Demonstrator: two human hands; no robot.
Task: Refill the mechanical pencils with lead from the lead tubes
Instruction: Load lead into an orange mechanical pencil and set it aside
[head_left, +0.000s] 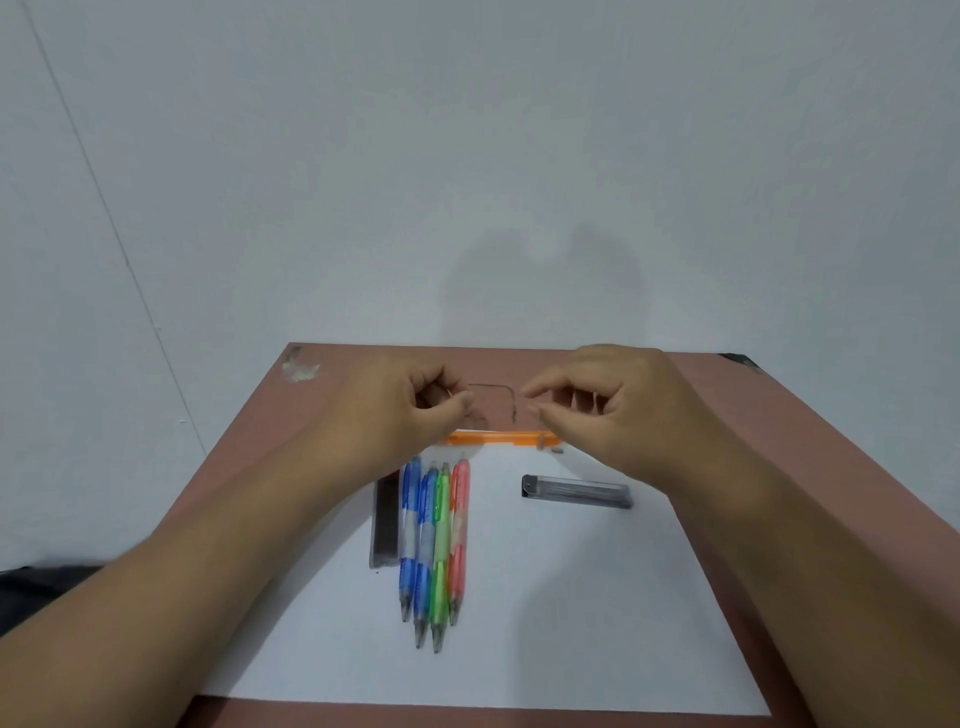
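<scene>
Orange pencil (498, 438) lies just under both hands (410, 410) (618, 415), apart, fingers curled, seemingly pinching nothing.

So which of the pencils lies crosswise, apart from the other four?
The orange pencil, lying sideways along the paper's far edge; the others lie bundled together, tips toward the person.

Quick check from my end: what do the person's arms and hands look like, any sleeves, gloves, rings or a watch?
Both forearms are bare right to the frame's edge, with no sleeves in view. The left hand and right hand wear no gloves. No watch, bracelet or ring shows on either wrist or on the visible fingers.
</scene>
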